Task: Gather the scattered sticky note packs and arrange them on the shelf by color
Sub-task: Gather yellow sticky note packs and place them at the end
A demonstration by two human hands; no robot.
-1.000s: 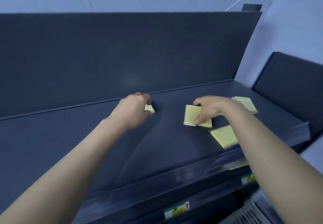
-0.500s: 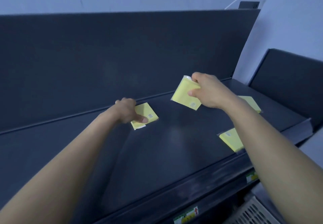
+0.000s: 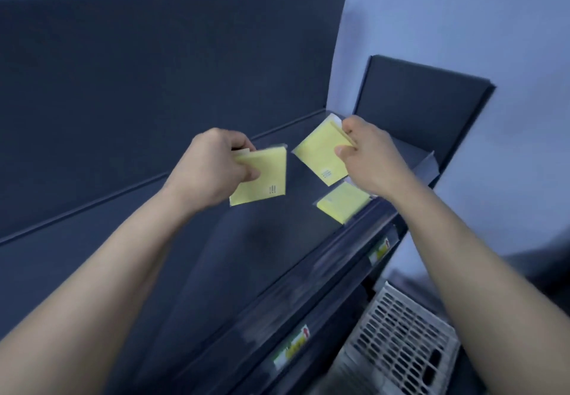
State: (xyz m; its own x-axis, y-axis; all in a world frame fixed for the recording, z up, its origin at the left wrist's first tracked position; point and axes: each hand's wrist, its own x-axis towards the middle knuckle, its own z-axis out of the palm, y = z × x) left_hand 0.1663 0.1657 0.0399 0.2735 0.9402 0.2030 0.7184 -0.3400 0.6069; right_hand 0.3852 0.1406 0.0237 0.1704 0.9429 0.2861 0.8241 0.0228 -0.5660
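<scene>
Above the dark shelf (image 3: 216,259), my left hand (image 3: 209,169) grips a yellow sticky note pack (image 3: 265,178) by its left edge. To its right, my right hand (image 3: 370,157) pinches a second yellow pack (image 3: 320,154) by its right edge, tilted like a diamond. Both held packs are lifted off the shelf and face me, barcode side showing. A third yellow pack (image 3: 344,201) lies flat on the shelf near the front lip, just under my right wrist. My right arm covers the shelf's far right part.
The shelf has a tall dark back panel (image 3: 154,86) and a front rail with price labels (image 3: 293,348). A second dark shelf unit (image 3: 416,107) stands at the right. A white slotted crate (image 3: 398,342) sits low at the right.
My left hand has lifted its yellow pack off the shelf. My right hand keeps its pack raised. The view has swung left, so the shelf's right end now sits nearer the middle.
</scene>
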